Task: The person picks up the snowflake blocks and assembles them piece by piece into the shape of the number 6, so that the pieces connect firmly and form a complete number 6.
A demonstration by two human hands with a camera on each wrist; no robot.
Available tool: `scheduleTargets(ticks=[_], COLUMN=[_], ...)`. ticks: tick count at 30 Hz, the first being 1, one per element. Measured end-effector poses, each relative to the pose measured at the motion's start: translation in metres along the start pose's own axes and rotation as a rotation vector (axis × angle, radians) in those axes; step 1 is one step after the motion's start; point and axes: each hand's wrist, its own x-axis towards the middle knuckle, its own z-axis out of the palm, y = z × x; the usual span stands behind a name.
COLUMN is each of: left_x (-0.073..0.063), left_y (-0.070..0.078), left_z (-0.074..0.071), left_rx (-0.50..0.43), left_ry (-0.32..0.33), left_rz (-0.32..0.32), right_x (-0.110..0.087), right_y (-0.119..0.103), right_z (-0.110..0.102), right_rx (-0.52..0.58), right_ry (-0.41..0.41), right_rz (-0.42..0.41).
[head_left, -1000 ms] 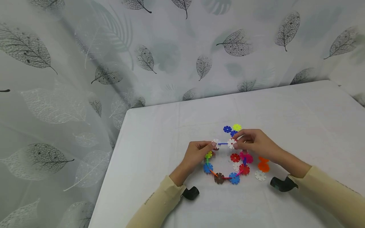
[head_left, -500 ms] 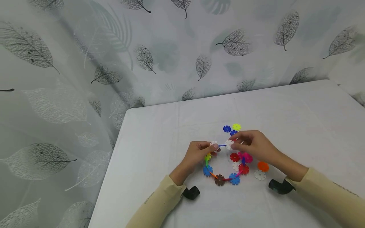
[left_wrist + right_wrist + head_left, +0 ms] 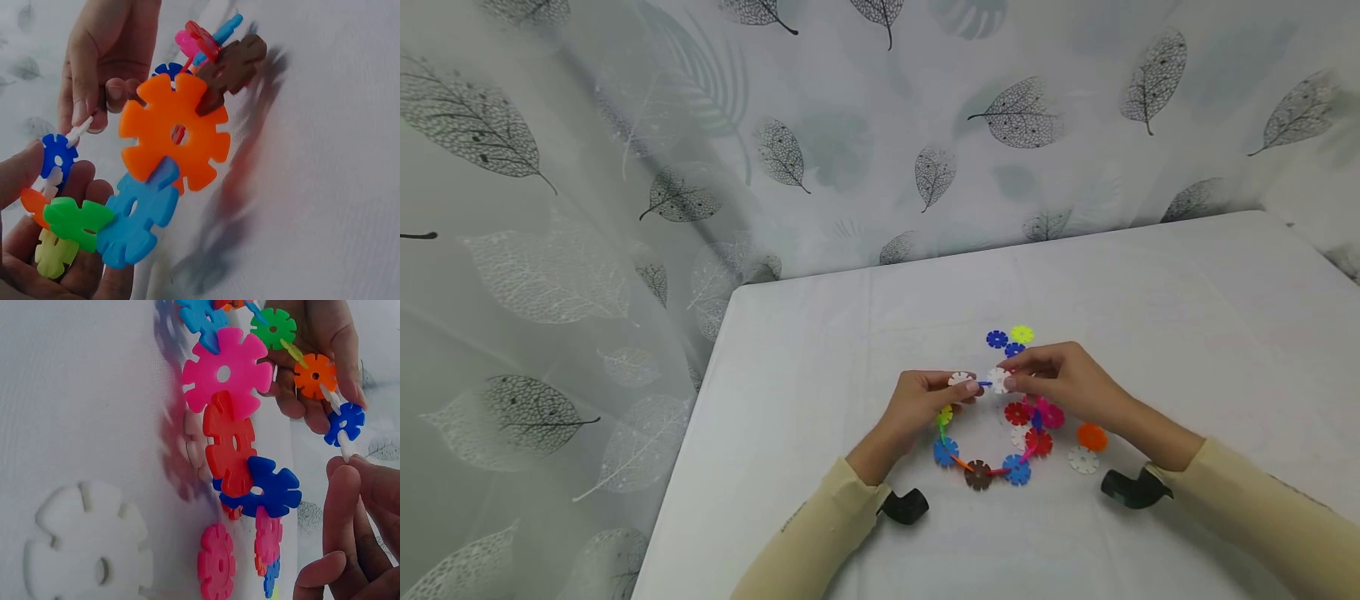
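Notched plastic discs are slotted together in a curved chain over the table. My left hand holds one end, its thumb at a blue disc and its fingers behind an orange disc and a white disc. The thumb and fingers of my right hand pinch another white disc, which meets the blue disc's edge. Below hang green, light blue, orange and brown discs. Pink, red and dark blue discs follow on the right side.
A loose white disc and an orange disc lie right of the chain. Beyond my right hand are blue and yellow discs. The white-covered table meets a leaf-patterned curtain at the back.
My right hand has shifted slightly left with its white disc, closer to my left hand. Less of the blue disc shows between them. The chain's right side has moved a little left.
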Motion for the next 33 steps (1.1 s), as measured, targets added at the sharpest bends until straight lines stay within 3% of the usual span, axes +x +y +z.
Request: scheduleTargets(ticks=[8, 16, 24, 33], left_x=[-0.001, -0.001, -0.002, -0.002], left_y=[-0.002, -0.002, -0.001, -0.002], left_z=[0.003, 0.001, 0.000, -0.003], left_rx=[-0.008, -0.002, 0.064, 0.085], left_ry=[0.017, 0.000, 0.027, 0.049], left_rz=[-0.022, 0.012, 0.071, 0.093], right_x=[0.003, 0.004, 0.001, -0.006], right_y=[0.001, 0.001, -0.001, 0.003], right_z=[0.003, 0.002, -0.002, -0.020], right_rx=[0.022, 0.018, 0.012, -0.098], right_ry=[0.000, -0.020, -0.039, 0.088], right_rz=[0.027, 0.034, 0.031, 0.054])
